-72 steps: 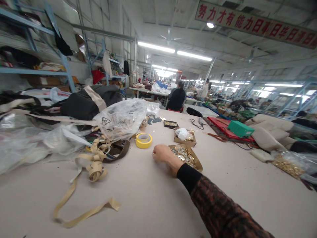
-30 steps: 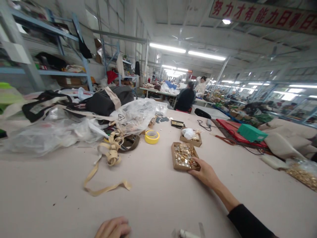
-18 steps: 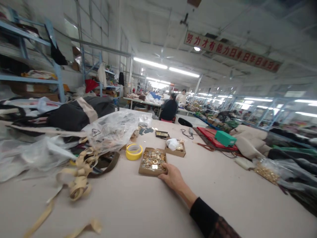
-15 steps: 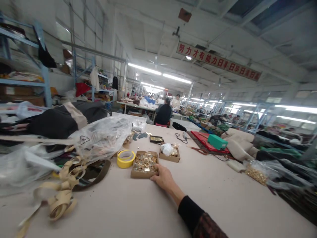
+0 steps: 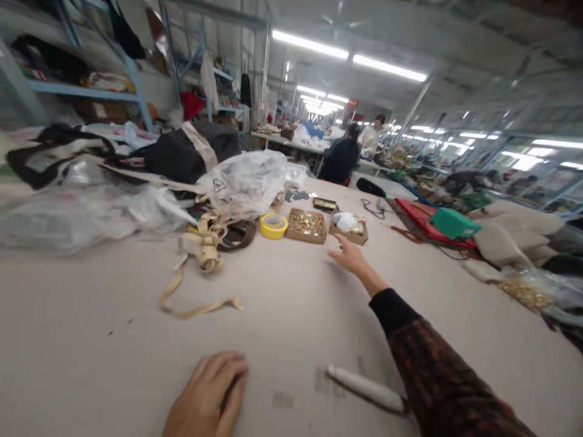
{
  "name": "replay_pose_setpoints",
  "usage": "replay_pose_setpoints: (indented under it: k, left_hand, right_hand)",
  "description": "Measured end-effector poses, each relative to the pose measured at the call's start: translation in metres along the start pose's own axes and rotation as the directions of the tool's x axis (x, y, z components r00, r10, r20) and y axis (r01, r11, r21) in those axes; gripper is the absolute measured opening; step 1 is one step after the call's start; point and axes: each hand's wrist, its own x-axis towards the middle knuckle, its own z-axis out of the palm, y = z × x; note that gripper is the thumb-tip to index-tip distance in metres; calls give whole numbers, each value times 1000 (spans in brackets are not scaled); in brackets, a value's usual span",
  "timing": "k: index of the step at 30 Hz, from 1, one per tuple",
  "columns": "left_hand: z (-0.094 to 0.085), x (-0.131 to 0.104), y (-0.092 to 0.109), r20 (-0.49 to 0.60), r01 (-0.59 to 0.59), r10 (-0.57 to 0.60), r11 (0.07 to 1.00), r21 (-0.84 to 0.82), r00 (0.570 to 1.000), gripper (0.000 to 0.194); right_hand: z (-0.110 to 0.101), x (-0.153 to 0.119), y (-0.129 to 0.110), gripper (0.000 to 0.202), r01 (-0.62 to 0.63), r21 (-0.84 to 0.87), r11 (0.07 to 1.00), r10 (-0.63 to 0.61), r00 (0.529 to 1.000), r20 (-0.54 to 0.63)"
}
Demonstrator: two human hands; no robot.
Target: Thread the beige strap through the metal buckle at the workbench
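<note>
My right hand reaches over the table with its fingers apart and nothing in them. Its fingertips are close to the near corner of a small cardboard box that holds a white wad and gold pieces; I cannot tell whether they touch. Just left of that hand stands another cardboard box full of gold metal fittings, beside a roll of yellow tape. My left hand rests low on the tabletop, slightly blurred, with the thumb apart from the fingers. A pale, slender tool lies between my hands.
Cream strapping trails over the table at left, near clear plastic bags and dark fabric. A dark tray of small pieces stands behind the boxes. At right are a green box and a bag of gold fittings.
My right hand has let go of the box of gold fittings and moved right of it. My left hand has come into view at the bottom. The view has tilted down and turned left.
</note>
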Motion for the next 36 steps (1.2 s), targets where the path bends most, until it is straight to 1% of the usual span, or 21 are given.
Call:
replay_pose_setpoints:
  k: [2, 5, 6, 7, 9, 10, 11, 12, 13, 14, 15, 16, 18, 19, 21, 24, 26, 28, 30, 33, 36]
  left_hand:
    - [0, -1, 3, 11, 29, -29, 1000, 3, 1000, 16]
    - [3, -1, 6, 41, 73, -73, 997, -16, 997, 13]
    - [4, -1, 6, 51, 79, -77, 996, -32, 996, 12]
    - [5, -1, 5, 57, 83, -80, 995, -49, 995, 12]
    - [6, -1, 4, 68, 98, -93, 993, -72, 993, 12]
    - [6, 0, 5, 76, 114, -108, 991, -75, 991, 12]
    - [6, 1, 7, 90, 134, -127, 988, -76, 988, 12]
    - [4, 2, 10, 108, 156, -148, 985, -75, 983, 13]
    - [2, 4, 14, 128, 176, -166, 982, -70, 978, 14]
    - [-1, 5, 19, 150, 190, -178, 980, -67, 973, 15]
    - [-3, 7, 23, 159, 199, -188, 978, -59, 969, 15]
    - [-5, 8, 27, 152, 206, -199, 978, -31, 968, 16]
    - [-7, 10, 32, 140, 215, -217, 976, 29, 966, 16]
    - [-8, 10, 34, 135, 215, -220, 975, 55, 966, 16]
    - [-8, 10, 37, 136, 198, -209, 976, 92, 968, 14]
    - [-7, 3, 46, 149, 167, -183, 979, 114, 972, 10]
    - [-10, -8, 54, 177, 136, -154, 985, 109, 972, 11]
    - [-18, -23, 61, 234, 91, -111, 991, 94, 966, 26]
    - [-30, -39, 66, 301, 45, -68, 996, 83, 951, 39]
    - [-52, -57, 65, 367, 10, -43, 996, 91, 929, 44]
    - [-62, -64, 57, 392, -17, -40, 990, 141, 919, 46]
  right_hand:
    - [-18, -38, 12, 47, 13, 1, 1000, -13, 998, 67]
    - [-45, -117, 13, 26, 88, 24, 996, -91, 972, 217]
    - [-51, -145, 11, 26, 146, 43, 988, -152, 944, 294]
    - [-52, -172, 9, 28, 175, 52, 983, -182, 923, 340]
    - [-44, -220, 10, 39, 258, 22, 966, -248, 898, 365]
    - [-35, -238, 14, 44, 324, -1, 946, -305, 891, 335]
    - [-26, -252, 19, 41, 384, -35, 923, -361, 892, 271]
    - [-15, -263, 26, 33, 437, -70, 897, -419, 889, 184]
    - [-5, -271, 33, 26, 492, -98, 865, -488, 871, 59]
    - [3, -275, 41, 26, 529, -124, 840, -538, 841, -57]
    - [11, -278, 49, 28, 556, -144, 818, -573, 809, -131]
    - [17, -278, 56, 31, 568, -160, 807, -590, 789, -174]
    - [25, -275, 66, 35, 561, -173, 810, -587, 779, -220]
    - [27, -273, 69, 36, 548, -168, 819, -573, 783, -240]
    - [27, -271, 70, 37, 503, -134, 854, -520, 809, -275]
    - [20, -270, 64, 40, 387, -75, 919, -391, 872, -294]
    - [15, -270, 58, 44, 321, -54, 946, -322, 900, -295]
    - [12, -271, 53, 46, 278, -43, 960, -279, 917, -285]
    - [11, -271, 51, 47, 261, -41, 965, -262, 927, -267]
    - [14, -269, 51, 51, 240, -66, 969, -249, 936, -250]
    - [18, -268, 52, 51, 226, -76, 971, -238, 942, -236]
